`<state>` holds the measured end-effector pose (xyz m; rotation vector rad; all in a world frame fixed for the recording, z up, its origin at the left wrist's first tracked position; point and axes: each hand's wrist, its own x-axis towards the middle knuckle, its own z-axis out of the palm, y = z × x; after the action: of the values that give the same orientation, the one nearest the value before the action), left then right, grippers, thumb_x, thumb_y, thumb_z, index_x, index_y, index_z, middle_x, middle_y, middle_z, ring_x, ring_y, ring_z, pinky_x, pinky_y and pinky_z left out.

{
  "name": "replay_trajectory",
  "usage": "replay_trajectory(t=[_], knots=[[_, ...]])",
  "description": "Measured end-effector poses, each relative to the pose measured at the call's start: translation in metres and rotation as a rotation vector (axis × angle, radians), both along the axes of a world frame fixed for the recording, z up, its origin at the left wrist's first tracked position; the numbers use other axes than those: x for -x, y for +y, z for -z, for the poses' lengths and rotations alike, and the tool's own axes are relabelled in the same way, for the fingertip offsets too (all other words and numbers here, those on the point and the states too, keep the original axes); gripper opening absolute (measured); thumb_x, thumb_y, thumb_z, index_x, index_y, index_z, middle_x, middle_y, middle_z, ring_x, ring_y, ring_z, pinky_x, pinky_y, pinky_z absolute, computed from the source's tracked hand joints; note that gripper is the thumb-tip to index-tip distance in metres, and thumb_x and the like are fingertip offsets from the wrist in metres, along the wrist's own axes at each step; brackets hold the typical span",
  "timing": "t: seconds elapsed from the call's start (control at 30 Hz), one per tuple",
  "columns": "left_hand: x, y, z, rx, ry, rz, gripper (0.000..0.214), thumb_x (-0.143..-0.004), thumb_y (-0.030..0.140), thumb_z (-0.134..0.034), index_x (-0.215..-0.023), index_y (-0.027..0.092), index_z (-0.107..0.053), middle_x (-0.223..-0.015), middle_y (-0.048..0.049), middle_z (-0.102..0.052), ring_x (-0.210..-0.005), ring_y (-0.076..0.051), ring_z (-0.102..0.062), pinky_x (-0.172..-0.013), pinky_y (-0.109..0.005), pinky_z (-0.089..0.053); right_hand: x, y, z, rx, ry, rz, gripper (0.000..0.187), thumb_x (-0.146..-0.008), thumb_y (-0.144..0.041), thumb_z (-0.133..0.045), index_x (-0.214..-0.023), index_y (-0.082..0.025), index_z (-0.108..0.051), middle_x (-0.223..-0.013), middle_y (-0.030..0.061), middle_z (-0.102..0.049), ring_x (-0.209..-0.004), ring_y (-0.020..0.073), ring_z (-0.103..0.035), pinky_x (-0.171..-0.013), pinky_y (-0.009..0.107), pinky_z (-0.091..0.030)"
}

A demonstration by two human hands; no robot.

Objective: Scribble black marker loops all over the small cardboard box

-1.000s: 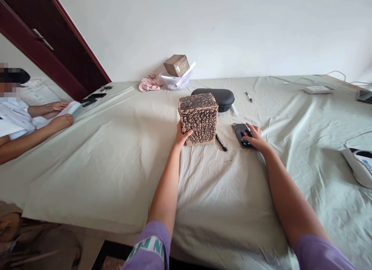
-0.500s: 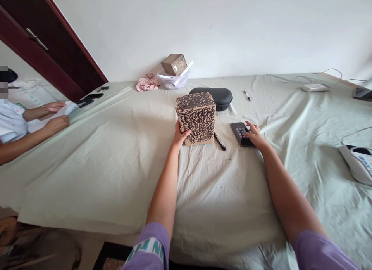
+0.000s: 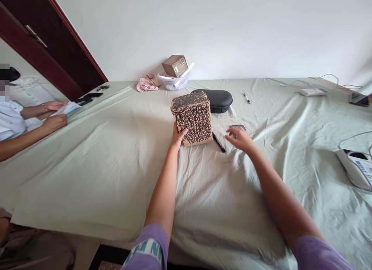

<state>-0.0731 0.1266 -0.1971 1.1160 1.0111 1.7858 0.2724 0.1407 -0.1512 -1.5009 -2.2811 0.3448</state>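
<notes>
My left hand grips the lower left side of a cardboard box, its thumb on the front. Black looping scribbles cover the box's front and top, and it leans slightly to the left. Fingers apart and holding nothing, my right hand hovers in front of a phone, which it mostly hides. Between the box and my right hand lies a black marker on the cloth. A black hard case sits behind the box, partly covered by it.
A pale cloth covers the table. At the back stand a plastic bowl bearing a small carton, and a pink cloth. A pen and a white device lie right. Another person's hands hold paper at left.
My right hand has left the phone's screen and moved left towards the marker. The box in my left hand has shifted a little left and tilted.
</notes>
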Motion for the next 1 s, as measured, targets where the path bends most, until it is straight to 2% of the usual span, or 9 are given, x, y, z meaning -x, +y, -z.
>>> replay_trajectory(t=[0.07, 0.1, 0.17, 0.23, 0.33, 0.43, 0.6, 0.8, 1.0], knots=[[0.001, 0.0, -0.001, -0.007, -0.018, -0.016, 0.109, -0.055, 0.078, -0.096, -0.145, 0.027, -0.062, -0.147, -0.0152, -0.069, -0.152, -0.043, -0.056, -0.132, -0.058, -0.039, 0.029, -0.015, -0.002, 0.059, -0.146, 0.008, 0.047, -0.092, -0.046, -0.068, -0.129, -0.018, -0.068, -0.11, 0.0162, -0.079, -0.118, 0.0415, -0.066, -0.101, 0.05, -0.049], [0.002, 0.001, -0.001, -0.01, -0.026, -0.025, 0.109, -0.056, 0.079, -0.095, -0.146, 0.027, -0.062, -0.148, -0.0151, -0.069, -0.153, -0.043, -0.055, -0.132, -0.058, -0.039, 0.041, -0.022, -0.001, 0.073, -0.181, 0.019, 0.045, -0.092, -0.038, -0.069, -0.132, -0.018, -0.066, -0.113, 0.0175, -0.079, -0.118, 0.0405, -0.067, -0.099, 0.047, -0.049], [0.004, 0.002, -0.002, -0.014, -0.041, -0.041, 0.112, -0.055, 0.081, -0.094, -0.147, 0.028, -0.061, -0.149, -0.0152, -0.069, -0.154, -0.043, -0.054, -0.133, -0.058, -0.039, 0.058, -0.032, 0.005, 0.084, -0.178, 0.069, 0.041, -0.093, -0.023, -0.063, -0.134, -0.015, -0.065, -0.121, 0.0215, -0.077, -0.117, 0.039, -0.069, -0.095, 0.042, -0.048], [0.005, 0.004, -0.001, -0.012, -0.053, -0.05, 0.115, -0.053, 0.083, -0.094, -0.148, 0.027, -0.06, -0.148, -0.0153, -0.069, -0.154, -0.043, -0.054, -0.133, -0.059, -0.039, 0.065, -0.037, 0.01, 0.085, -0.136, 0.103, 0.041, -0.095, -0.017, -0.055, -0.135, -0.014, -0.063, -0.128, 0.0243, -0.075, -0.115, 0.0382, -0.071, -0.089, 0.04, -0.048], [0.005, 0.004, -0.001, -0.012, -0.066, -0.054, 0.116, -0.052, 0.082, -0.095, -0.148, 0.028, -0.061, -0.149, -0.0146, -0.07, -0.155, -0.043, -0.054, -0.133, -0.057, -0.04, 0.064, -0.035, 0.014, 0.097, -0.042, 0.141, 0.041, -0.101, -0.021, -0.043, -0.137, -0.017, -0.062, -0.126, 0.0217, -0.077, -0.101, 0.0354, -0.073, -0.077, 0.038, -0.047], [0.005, 0.002, -0.001, -0.017, -0.077, -0.055, 0.11, -0.058, 0.08, -0.094, -0.149, 0.028, -0.061, -0.151, -0.0137, -0.069, -0.156, -0.04, -0.054, -0.133, -0.053, -0.04, 0.059, -0.03, 0.013, 0.098, 0.086, 0.17, 0.04, -0.106, -0.032, -0.034, -0.133, -0.021, -0.061, -0.102, 0.0142, -0.078, -0.087, 0.033, -0.071, -0.07, 0.036, -0.044], [0.007, -0.001, -0.002, -0.002, -0.105, -0.069, 0.11, -0.06, 0.08, -0.092, -0.152, 0.028, -0.06, -0.156, -0.013, -0.066, -0.16, -0.039, -0.051, -0.135, -0.053, -0.039, 0.055, -0.03, 0.014, 0.076, 0.295, 0.141, 0.031, -0.105, -0.043, -0.031, -0.106, -0.027, -0.058, -0.076, 0.0041, -0.064, -0.075, 0.0274, -0.064, -0.068, 0.033, -0.046], [0.007, 0.0, -0.003, 0.035, -0.142, -0.097, 0.117, -0.055, 0.083, -0.091, -0.153, 0.029, -0.059, -0.163, -0.0123, -0.062, -0.163, -0.038, -0.047, -0.137, -0.054, -0.037, 0.056, -0.033, 0.011, 0.059, 0.407, 0.122, 0.027, -0.101, -0.051, -0.04, -0.099, -0.028, -0.054, -0.072, 0.0009, -0.059, -0.068, 0.0239, -0.056, -0.066, 0.032, -0.042], [0.004, -0.004, -0.006, 0.04, -0.151, -0.086, 0.116, -0.055, 0.085, -0.09, -0.151, 0.029, -0.061, -0.157, -0.013, -0.067, -0.156, -0.04, -0.055, -0.133, -0.055, -0.044, 0.055, -0.031, 0.011, 0.033, 0.269, 0.138, 0.031, -0.102, -0.05, -0.042, -0.097, -0.026, -0.061, -0.075, 0.0042, -0.064, -0.07, 0.0246, -0.059, -0.066, 0.032, -0.038]])
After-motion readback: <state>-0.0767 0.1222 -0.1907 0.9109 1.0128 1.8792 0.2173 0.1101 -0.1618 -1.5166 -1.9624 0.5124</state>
